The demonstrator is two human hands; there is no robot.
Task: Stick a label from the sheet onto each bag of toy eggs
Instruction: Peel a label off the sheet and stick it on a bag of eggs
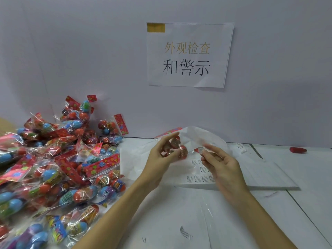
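Note:
My left hand point(159, 157) holds up a clear bag of red toy eggs point(177, 146) above the white table, its red flowered header pointing to the back. My right hand point(220, 161) pinches a small white label point(200, 150) at its fingertips, right beside the bag's right end. Under my right hand lies the label sheet point(199, 177), with rows of small printed labels showing on its left part. A big pile of bagged toy eggs point(53, 168) in red, blue and green fills the left of the table.
Crumpled white paper point(203, 137) sits behind my hands against the wall. A red object point(298, 150) lies at the far right. A loose label point(185, 231) sticks on the clear film near the front. A paper notice point(188, 54) hangs on the wall.

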